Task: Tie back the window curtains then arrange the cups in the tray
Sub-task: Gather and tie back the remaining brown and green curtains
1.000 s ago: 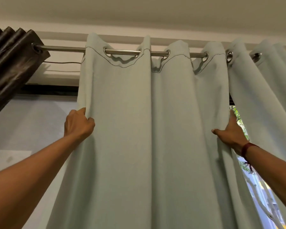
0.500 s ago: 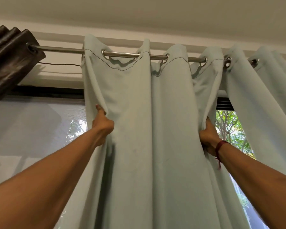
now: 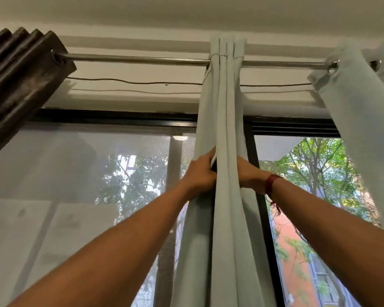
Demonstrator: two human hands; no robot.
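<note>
A pale green curtain (image 3: 226,120) hangs from a metal rod (image 3: 138,59), bunched into a narrow column of tight folds. My left hand (image 3: 200,173) grips the left side of the bunch at about mid height of the view, fingers curled into the folds. My right hand (image 3: 249,176), with a red band at the wrist, holds the right side at the same height; its fingers are hidden behind the cloth. No cups or tray are in view.
A dark brown curtain (image 3: 20,76) is gathered at the rod's left end. A second pale green curtain (image 3: 359,120) hangs at the right. Behind is a black-framed window (image 3: 120,120) with a mesh screen on the left and trees outside.
Both hands have moved toward each other, squeezing the spread curtain into a tight bunch. Its rings slid together on the rod, uncovering the window on both sides.
</note>
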